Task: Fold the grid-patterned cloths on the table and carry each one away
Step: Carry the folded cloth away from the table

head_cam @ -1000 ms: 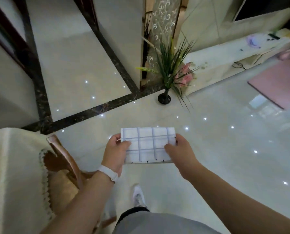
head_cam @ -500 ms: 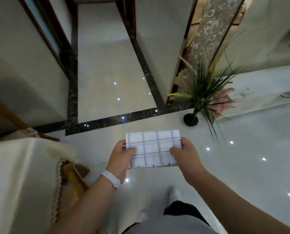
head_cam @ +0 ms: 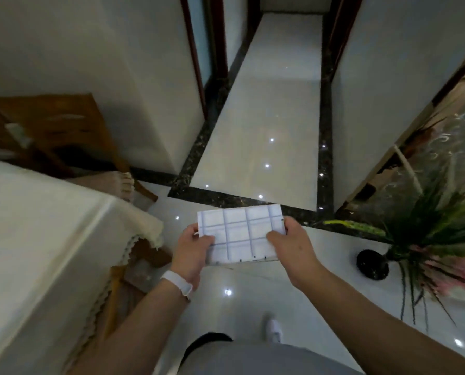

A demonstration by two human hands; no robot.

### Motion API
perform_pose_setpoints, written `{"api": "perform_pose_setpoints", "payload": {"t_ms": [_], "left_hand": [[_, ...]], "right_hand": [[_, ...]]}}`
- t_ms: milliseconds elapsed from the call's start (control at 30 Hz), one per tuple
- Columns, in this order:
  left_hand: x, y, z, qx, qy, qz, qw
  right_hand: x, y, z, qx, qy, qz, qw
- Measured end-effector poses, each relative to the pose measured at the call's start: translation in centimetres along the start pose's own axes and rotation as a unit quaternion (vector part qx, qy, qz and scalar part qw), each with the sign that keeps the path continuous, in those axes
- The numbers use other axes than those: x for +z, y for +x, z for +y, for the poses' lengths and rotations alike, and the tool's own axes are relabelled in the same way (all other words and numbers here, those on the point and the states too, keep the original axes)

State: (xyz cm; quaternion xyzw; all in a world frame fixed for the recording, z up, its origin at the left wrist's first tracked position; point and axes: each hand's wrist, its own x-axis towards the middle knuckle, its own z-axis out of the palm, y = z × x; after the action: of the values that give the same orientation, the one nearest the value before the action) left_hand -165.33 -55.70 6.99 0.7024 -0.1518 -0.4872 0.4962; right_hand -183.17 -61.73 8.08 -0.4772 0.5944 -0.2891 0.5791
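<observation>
folded grid cloth [head_cam: 242,234] held flat over floor [head_cam: 253,131], left hand [head_cam: 192,251] fingers and right hand [head_cam: 291,249] fingers gripping its ends, worktop [head_cam: 36,239] at left

The folded white cloth with blue grid lines [head_cam: 242,234] looks like soft, matt woven fabric. The pale tiled floor [head_cam: 266,117] is polished and glossy, and its dark speckled stone border [head_cam: 253,202] is equally shiny. The worktop's cream cover cloth [head_cam: 36,239] is matt with lace edging. The brown chair [head_cam: 63,123] looks like varnished wood.
</observation>
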Motion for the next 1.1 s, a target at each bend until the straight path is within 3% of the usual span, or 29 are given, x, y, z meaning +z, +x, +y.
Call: {"api": "perform_pose_setpoints", "payload": {"t_ms": [267, 467, 900, 1100], "left_hand": [[0.2, 1.0, 1.4, 0.002, -0.086, 0.112, 0.990], [-2.7, 4.4, 2.4, 0.016, -0.089, 0.164, 0.982], [-15.6, 18.2, 8.3, 0.054, -0.107, 0.228, 0.966], [-22.8, 20.9, 9.9, 0.061, -0.109, 0.303, 0.945]], "right_hand": [[1.4, 5.6, -2.7, -0.010, -0.021, -0.093, 0.995], [6.1, 9.7, -4.2, -0.008, -0.041, -0.137, 0.990], [25.8, 19.2, -12.5, -0.046, -0.143, -0.203, 0.968], [35.3, 20.3, -15.5, -0.081, -0.185, -0.275, 0.940]]}}
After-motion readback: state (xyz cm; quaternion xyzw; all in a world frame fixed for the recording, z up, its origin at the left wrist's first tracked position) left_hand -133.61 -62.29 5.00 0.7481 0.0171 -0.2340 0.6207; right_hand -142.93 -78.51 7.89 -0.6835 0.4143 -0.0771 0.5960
